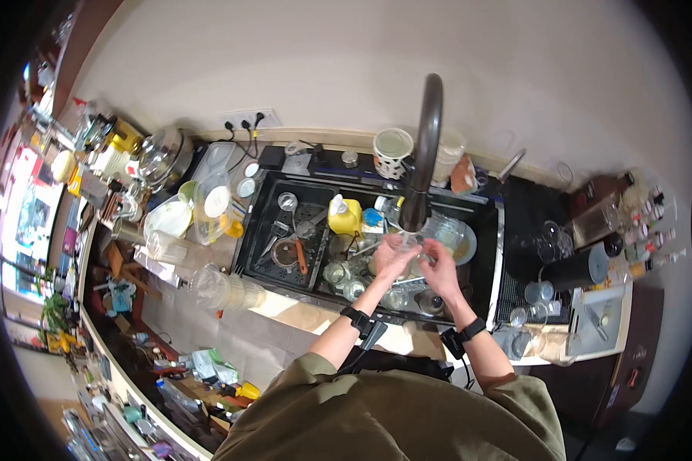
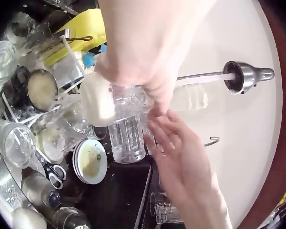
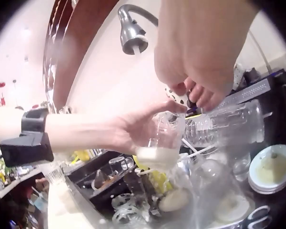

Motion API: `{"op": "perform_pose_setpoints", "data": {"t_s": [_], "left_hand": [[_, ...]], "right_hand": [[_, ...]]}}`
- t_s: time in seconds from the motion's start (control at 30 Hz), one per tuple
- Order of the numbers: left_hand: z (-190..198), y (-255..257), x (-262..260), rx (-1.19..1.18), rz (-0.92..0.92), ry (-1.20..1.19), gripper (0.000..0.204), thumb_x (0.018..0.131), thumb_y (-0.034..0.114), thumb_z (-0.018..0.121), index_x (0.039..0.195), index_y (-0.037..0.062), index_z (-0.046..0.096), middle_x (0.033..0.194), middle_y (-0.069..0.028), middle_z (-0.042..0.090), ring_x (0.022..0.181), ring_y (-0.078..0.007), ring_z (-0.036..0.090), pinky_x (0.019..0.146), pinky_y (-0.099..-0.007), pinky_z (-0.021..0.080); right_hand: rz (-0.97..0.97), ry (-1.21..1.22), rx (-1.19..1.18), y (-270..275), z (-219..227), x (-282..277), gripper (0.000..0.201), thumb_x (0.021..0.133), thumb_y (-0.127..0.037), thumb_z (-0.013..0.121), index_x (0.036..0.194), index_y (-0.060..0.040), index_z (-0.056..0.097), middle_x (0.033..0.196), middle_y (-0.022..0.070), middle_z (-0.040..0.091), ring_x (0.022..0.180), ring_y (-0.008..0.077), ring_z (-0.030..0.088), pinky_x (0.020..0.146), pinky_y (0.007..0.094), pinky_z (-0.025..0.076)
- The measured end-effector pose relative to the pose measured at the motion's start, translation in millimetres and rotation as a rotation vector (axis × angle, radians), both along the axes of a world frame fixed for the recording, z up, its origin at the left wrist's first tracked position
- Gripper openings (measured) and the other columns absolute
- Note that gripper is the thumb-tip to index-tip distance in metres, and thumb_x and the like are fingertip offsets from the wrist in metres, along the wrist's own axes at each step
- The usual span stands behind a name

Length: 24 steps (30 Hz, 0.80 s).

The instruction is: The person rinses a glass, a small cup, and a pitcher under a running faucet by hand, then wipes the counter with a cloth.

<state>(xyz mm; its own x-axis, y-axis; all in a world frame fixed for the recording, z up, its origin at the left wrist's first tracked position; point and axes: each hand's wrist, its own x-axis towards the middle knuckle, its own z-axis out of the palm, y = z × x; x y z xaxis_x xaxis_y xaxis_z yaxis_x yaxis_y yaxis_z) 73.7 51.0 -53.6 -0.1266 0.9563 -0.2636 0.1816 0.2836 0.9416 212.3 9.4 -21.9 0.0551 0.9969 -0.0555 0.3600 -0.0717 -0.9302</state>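
My left hand [image 1: 394, 260] grips a clear cup [image 3: 163, 135] with a cloudy white base, tilted on its side in the left wrist view. Water runs from the dark tap [image 1: 427, 154] toward the cup's mouth. My right hand [image 2: 188, 167] is beside that mouth, its fingers loosely bent and close to my left fingertips; whether they touch the cup cannot be told. Below both hands the sink holds glass jars [image 2: 19, 145], a clear ribbed bottle [image 2: 127, 140] and a stack of small white bowls [image 2: 89, 161].
A yellow bottle [image 1: 344, 216] stands left of my hands. A strainer with an orange handle [image 1: 301, 259] lies in the left basin. Scissors [image 2: 55, 174] lie by the bowls. A patterned tub [image 1: 393, 152] stands behind the sink, and glassware [image 1: 539, 292] is on the right side.
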Motion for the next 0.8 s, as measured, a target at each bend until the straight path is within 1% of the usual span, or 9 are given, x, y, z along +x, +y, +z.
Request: {"op": "perform_pose_setpoints", "data": {"t_s": [0.1,0.2,0.33,0.47,0.53,0.63,0.7,0.77,0.8], "left_hand": [[0,4,-5,-0.008,-0.16,0.181,0.06,0.062,0.04,0.081,0.102,0.0002,0.061,0.091,-0.0196,0.069,0.087,-0.0316,0.068,0.075,-0.0394,0.053],[9,0,-3,0.133,-0.244,0.386,0.039,0.075,0.034,0.066,0.099,0.0044,0.059,0.086,-0.024,0.066,0.086,-0.0409,0.065,0.072,-0.0457,0.052],[0,2,-7,0.157,-0.251,0.376,0.04,0.076,0.035,0.066,0.099,0.0043,0.056,0.084,-0.0236,0.066,0.084,-0.0427,0.064,0.071,-0.0492,0.051],[13,3,-22,0.219,-0.342,0.403,0.044,0.077,0.036,0.066,0.105,0.0026,0.056,0.09,-0.023,0.066,0.086,-0.0431,0.063,0.072,-0.0482,0.052],[47,0,-32,0.226,-0.389,0.432,0.042,0.08,0.033,0.065,0.107,0.0009,0.059,0.097,-0.0214,0.067,0.089,-0.0392,0.065,0.075,-0.0445,0.052],[-11,2,-31,0.356,-0.169,-0.014,0.031,0.085,0.027,0.059,0.103,0.0028,0.064,0.095,-0.0189,0.067,0.092,-0.0331,0.066,0.079,-0.0399,0.051],[-41,3,-23,-0.006,0.055,-0.359,0.038,0.094,0.039,0.049,0.103,0.0064,0.066,0.093,-0.009,0.068,0.092,-0.0238,0.065,0.08,-0.0372,0.052],[-37,9,-23,-0.606,0.184,-0.87,0.042,0.098,0.045,0.04,0.114,0.0102,0.059,0.1,-0.0071,0.065,0.093,-0.024,0.065,0.079,-0.0416,0.055],[-53,10,-24,-0.638,0.146,-0.997,0.042,0.099,0.045,0.037,0.116,0.0112,0.055,0.1,-0.0087,0.064,0.091,-0.0251,0.065,0.075,-0.0443,0.057]], "right_hand": [[0.01,-0.173,0.394,15,22,-4,0.025,0.088,-0.013,0.059,0.11,-0.0018,0.061,0.099,0.0185,0.063,0.098,0.0301,0.062,0.079,0.0368,0.05],[0.338,-0.448,0.134,30,27,-17,0.033,0.091,-0.03,0.055,0.09,0.0011,0.066,0.08,0.0244,0.064,0.085,0.0417,0.063,0.08,0.0454,0.049],[0.259,-0.383,-0.078,46,3,-29,0.059,0.093,-0.046,0.048,0.068,0.0045,0.064,0.072,0.0285,0.062,0.076,0.0459,0.063,0.069,0.0505,0.05],[0.064,-0.444,-0.104,56,-2,-37,0.06,0.094,-0.046,0.049,0.068,0.0049,0.064,0.061,0.0208,0.062,0.056,0.0313,0.065,0.055,0.0409,0.048],[-0.075,-0.048,-0.191,61,-18,-32,0.055,0.096,-0.042,0.049,0.07,0.0024,0.065,0.061,0.0148,0.063,0.055,0.0246,0.064,0.053,0.0361,0.049],[-0.216,0.203,-0.241,57,-27,-26,0.046,0.099,-0.036,0.048,0.075,-0.0013,0.066,0.063,0.0069,0.064,0.054,0.0168,0.063,0.052,0.029,0.05],[-0.271,0.214,-0.168,47,-33,-38,0.049,0.099,-0.037,0.048,0.075,0.0011,0.067,0.063,0.0095,0.065,0.055,0.0182,0.064,0.054,0.0308,0.051],[-0.168,-0.252,-0.06,35,-28,-52,0.05,0.099,-0.037,0.047,0.079,0.0028,0.07,0.065,0.0128,0.067,0.059,0.0189,0.066,0.058,0.0328,0.053],[-0.114,-0.35,-0.025,27,2,-64,0.047,0.098,-0.036,0.048,0.083,0.003,0.071,0.068,0.0149,0.069,0.062,0.0192,0.068,0.061,0.033,0.053]]}}
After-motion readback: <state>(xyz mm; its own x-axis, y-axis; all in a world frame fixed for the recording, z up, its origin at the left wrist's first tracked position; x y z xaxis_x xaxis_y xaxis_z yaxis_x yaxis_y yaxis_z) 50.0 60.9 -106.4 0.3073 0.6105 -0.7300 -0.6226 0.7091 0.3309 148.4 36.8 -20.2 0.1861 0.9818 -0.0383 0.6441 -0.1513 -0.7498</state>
